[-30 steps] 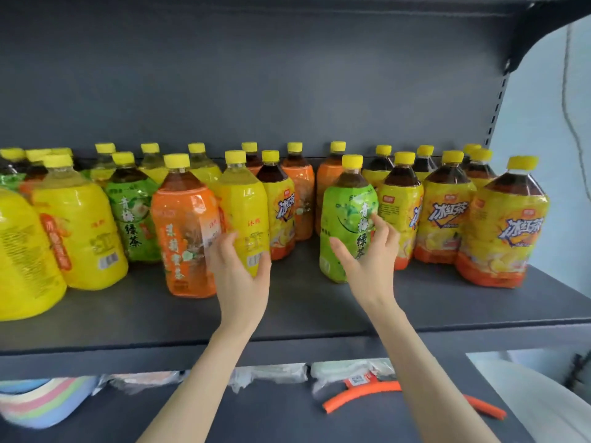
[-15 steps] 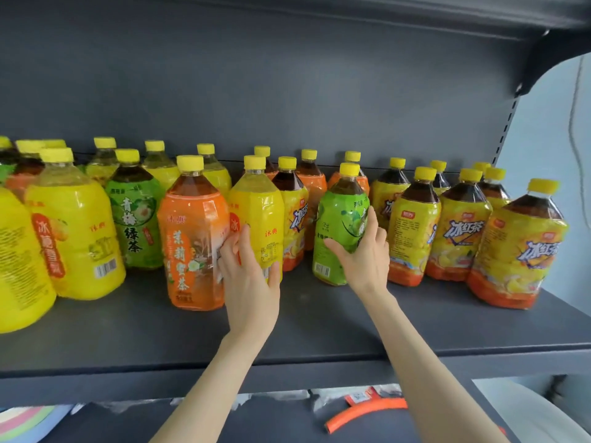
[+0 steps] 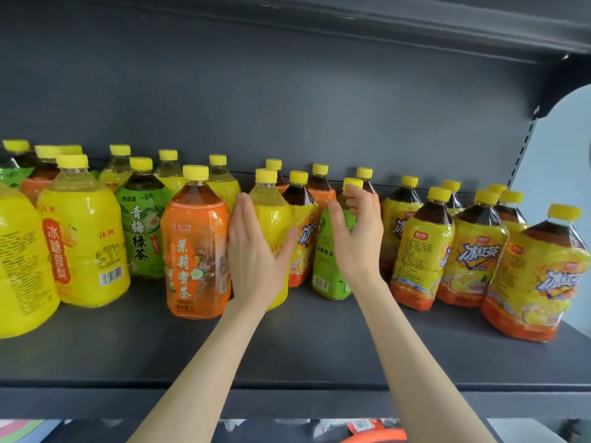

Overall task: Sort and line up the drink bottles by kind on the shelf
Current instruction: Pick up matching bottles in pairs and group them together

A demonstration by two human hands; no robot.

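Large yellow-capped drink bottles stand mixed on a dark grey shelf. My left hand holds a plain yellow bottle, with its fingers up the left side against an orange jasmine-tea bottle and its thumb across the right. My right hand holds a green-tea bottle by the shoulder, fingers curled near its neck and thumb on the label. The green bottle stands upright beside a yellow iced-tea bottle.
Several iced-tea bottles fill the right end, the nearest one by the front edge. Another green-tea bottle and yellow pear-drink bottles stand at the left. Bare shelf runs along the front. The upper shelf hangs close overhead.
My right hand has slid the green-tea bottle left and back, next to the iced-tea bottle, and has risen to its shoulder. My left hand stays on the yellow bottle. The view has come closer.
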